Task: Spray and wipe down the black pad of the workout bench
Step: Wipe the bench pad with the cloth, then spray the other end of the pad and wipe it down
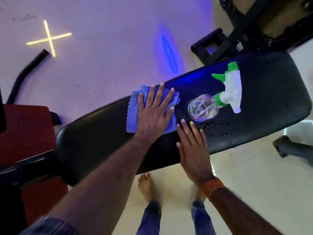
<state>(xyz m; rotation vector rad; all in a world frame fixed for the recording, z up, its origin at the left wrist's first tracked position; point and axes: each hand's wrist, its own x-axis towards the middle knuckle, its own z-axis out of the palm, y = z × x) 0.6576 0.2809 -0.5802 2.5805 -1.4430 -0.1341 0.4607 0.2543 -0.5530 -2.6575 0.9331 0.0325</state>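
The black pad (254,99) of the workout bench runs slantwise across the view, and a clear spray bottle (218,99) with a green and white head lies on its side on it. Left of the bottle, the left hand (152,112) presses a blue cloth (133,114) flat on the pad with fingers spread. Just below the bottle, the right hand (193,150) rests flat, fingers straight, beside spray droplets (215,128).

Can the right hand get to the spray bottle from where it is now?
Probably yes. The right hand lies flat and empty on the black pad, and the spray bottle stands just beyond its fingertips with nothing between. The left hand and blue cloth are off to the side.
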